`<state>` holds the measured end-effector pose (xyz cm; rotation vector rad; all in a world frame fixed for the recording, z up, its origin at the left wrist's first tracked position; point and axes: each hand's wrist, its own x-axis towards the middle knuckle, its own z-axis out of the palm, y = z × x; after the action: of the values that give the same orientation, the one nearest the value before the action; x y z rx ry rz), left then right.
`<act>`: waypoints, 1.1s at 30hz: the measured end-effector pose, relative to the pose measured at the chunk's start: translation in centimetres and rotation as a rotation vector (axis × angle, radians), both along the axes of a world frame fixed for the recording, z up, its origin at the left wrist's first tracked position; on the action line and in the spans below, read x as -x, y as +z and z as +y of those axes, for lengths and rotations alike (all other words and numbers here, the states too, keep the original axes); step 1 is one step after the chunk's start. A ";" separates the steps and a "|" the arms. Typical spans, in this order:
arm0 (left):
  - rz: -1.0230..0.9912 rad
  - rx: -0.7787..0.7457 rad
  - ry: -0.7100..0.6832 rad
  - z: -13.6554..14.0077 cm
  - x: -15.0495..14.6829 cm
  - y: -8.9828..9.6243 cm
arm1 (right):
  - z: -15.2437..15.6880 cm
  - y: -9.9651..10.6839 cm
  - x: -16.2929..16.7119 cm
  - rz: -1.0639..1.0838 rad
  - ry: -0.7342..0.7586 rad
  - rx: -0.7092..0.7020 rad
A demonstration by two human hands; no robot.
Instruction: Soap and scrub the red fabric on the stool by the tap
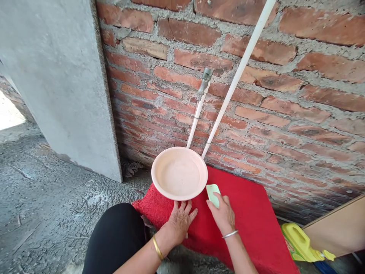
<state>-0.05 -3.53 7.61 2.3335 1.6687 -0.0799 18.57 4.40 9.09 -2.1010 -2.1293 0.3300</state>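
The basin (180, 175) sits in the middle of the frame, upright and pale pink, on the upper left end of the red cloth (248, 217). Its wide rim faces up, and a small dark speck shows on its floor.

The left hand (179, 223) is at lower centre, back upward, just below the basin. Its fingers are spread well apart and grip nothing; the tips reach the basin's near edge, though from this angle it is hard to say whether they touch it. A gold bangle (157, 247) circles that wrist.

The right hand (224, 215), right of centre, is closed around a pale green block (212, 193), thumb on the near side and fingers bent over the other. The block's far end sticks out over the cloth, just beside the basin's lower right rim. A silver bangle (230, 234) is on this wrist.

Behind, the brick wall (313, 133) fills the top and right. A tap (204, 84) tops a short white pipe (196, 121) above the basin, next to a long slanting pipe (238, 74). A grey slab (65, 83) stands at upper left, a black-clothed leg (116, 236) shows at lower left, and a yellow jug (299, 243) is at lower right.
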 end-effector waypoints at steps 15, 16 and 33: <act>0.002 -0.063 0.012 -0.1 -0.3 -2.0 | 1.6 0.0 -2.0 -0.001 -0.114 0.028; 0.004 -0.073 0.011 -0.1 -0.2 -2.0 | 1.6 -0.1 -0.9 0.008 -0.075 0.025; 0.037 -0.037 -0.010 -0.1 -0.3 -0.7 | 0.5 -0.3 -4.8 0.066 -0.185 0.048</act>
<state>0.28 -3.59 6.93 2.3819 1.6897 -0.0956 23.41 4.94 8.82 -2.2588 -1.8918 0.4265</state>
